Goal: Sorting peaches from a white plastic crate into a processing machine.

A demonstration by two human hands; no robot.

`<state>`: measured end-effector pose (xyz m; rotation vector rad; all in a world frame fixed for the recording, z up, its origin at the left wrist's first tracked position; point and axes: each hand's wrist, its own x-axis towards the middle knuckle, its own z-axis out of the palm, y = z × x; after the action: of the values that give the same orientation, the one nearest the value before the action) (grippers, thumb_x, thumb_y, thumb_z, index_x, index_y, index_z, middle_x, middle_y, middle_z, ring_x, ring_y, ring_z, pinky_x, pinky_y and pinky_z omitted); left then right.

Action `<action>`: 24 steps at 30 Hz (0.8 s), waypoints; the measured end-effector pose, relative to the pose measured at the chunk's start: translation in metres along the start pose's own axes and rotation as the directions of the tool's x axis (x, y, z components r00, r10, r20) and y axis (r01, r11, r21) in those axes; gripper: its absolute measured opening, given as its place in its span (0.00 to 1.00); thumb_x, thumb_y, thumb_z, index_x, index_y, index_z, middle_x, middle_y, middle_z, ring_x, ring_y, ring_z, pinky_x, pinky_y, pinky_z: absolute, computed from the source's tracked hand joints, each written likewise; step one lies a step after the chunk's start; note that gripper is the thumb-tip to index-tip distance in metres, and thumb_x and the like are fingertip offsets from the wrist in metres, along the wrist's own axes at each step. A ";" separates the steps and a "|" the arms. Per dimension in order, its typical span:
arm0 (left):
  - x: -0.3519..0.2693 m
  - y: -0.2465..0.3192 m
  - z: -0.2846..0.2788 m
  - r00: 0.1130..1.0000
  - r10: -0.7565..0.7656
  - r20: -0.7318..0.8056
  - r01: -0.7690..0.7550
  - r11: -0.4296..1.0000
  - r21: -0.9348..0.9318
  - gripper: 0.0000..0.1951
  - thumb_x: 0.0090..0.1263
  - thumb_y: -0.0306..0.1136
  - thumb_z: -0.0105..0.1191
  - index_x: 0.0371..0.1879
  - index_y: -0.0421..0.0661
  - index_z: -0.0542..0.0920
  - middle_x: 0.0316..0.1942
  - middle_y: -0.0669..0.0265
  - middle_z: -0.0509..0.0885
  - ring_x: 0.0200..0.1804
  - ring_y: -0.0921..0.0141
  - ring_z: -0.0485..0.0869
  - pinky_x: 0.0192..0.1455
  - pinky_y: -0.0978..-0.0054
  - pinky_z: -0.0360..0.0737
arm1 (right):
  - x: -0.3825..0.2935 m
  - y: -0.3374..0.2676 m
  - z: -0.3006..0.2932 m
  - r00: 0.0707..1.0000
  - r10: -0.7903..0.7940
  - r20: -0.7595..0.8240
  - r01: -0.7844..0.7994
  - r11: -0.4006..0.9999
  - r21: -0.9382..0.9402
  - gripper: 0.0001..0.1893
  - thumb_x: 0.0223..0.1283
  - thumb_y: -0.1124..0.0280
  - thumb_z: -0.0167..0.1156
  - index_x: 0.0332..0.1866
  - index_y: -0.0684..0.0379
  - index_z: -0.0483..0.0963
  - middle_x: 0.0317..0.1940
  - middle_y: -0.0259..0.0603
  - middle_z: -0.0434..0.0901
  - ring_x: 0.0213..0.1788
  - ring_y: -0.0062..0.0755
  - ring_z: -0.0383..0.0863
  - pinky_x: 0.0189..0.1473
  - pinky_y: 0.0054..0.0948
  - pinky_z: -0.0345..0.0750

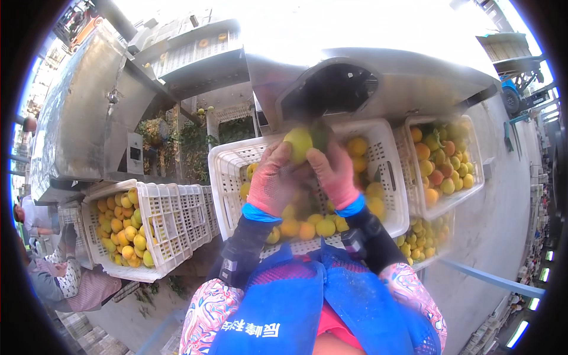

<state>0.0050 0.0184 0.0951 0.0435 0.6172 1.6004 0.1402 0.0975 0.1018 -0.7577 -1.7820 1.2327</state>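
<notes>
My left hand [274,179], in a pink glove with a blue cuff, holds a yellow-green peach [298,143] above a white plastic crate [224,177]. Close beside it, my right hand [335,175], gloved alike, has a blurred dark green thing [320,135] between thumb and fingers. Whether that is a leaf or a fruit I cannot tell. The right thumb tip is at the peach's edge. Below both hands, yellow and orange peaches [325,227] lie in the crate, partly hidden by my hands and forearms.
A metal machine housing with a dark opening [341,88] stands just beyond the crate. Filled fruit crates stand at left [164,230] and right [477,177]. A metal chute [199,53] carries a few fruits. At far left a seated person [75,284] is nearby.
</notes>
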 end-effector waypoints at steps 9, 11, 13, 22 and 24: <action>0.054 -0.023 -0.061 0.940 0.340 -0.016 -0.232 0.675 0.701 0.17 0.79 0.40 0.54 0.60 0.44 0.80 0.50 0.61 0.84 0.47 0.68 0.86 0.48 0.71 0.84 | 0.053 0.028 0.012 0.917 -0.395 -0.052 0.261 0.693 -0.672 0.42 0.48 0.58 0.75 0.69 0.66 0.70 0.58 0.56 0.79 0.55 0.59 0.81 0.53 0.44 0.80; 0.050 -0.037 -0.061 0.960 0.260 -0.100 -0.114 0.694 0.711 0.20 0.76 0.44 0.56 0.62 0.48 0.80 0.55 0.59 0.83 0.53 0.63 0.85 0.51 0.66 0.84 | 0.095 0.064 0.001 0.872 -0.488 0.034 0.299 0.475 -0.828 0.39 0.49 0.53 0.75 0.65 0.64 0.73 0.51 0.56 0.82 0.50 0.58 0.82 0.49 0.48 0.79; 0.054 -0.069 -0.123 0.980 0.183 0.083 -0.090 0.030 0.995 0.25 0.71 0.51 0.58 0.64 0.56 0.79 0.59 0.57 0.81 0.59 0.59 0.82 0.55 0.60 0.83 | 0.111 0.053 0.001 0.991 -0.129 0.029 0.104 0.625 -0.773 0.31 0.56 0.49 0.71 0.57 0.62 0.78 0.38 0.50 0.85 0.41 0.51 0.84 0.45 0.48 0.77; 0.083 -0.129 -0.234 0.938 -0.310 -0.154 -0.082 -0.631 0.772 0.37 0.59 0.56 0.66 0.66 0.48 0.76 0.63 0.45 0.78 0.62 0.49 0.80 0.62 0.52 0.80 | -0.045 0.165 -0.058 0.907 0.224 0.358 0.159 0.604 -0.781 0.21 0.61 0.55 0.65 0.55 0.57 0.83 0.43 0.49 0.87 0.47 0.49 0.86 0.49 0.45 0.81; 0.089 -0.132 -0.242 0.933 -0.262 -0.247 0.057 -0.570 0.820 0.39 0.60 0.55 0.67 0.66 0.42 0.75 0.63 0.45 0.77 0.60 0.49 0.81 0.62 0.53 0.81 | -0.074 0.205 -0.065 0.730 0.586 0.351 0.099 0.418 -0.903 0.27 0.60 0.50 0.65 0.57 0.59 0.82 0.47 0.51 0.86 0.51 0.50 0.85 0.55 0.47 0.80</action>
<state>0.0195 0.0143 -0.1946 1.4311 1.7599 -0.0655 0.2377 0.1345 -0.1003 -1.3704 -3.0956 0.6202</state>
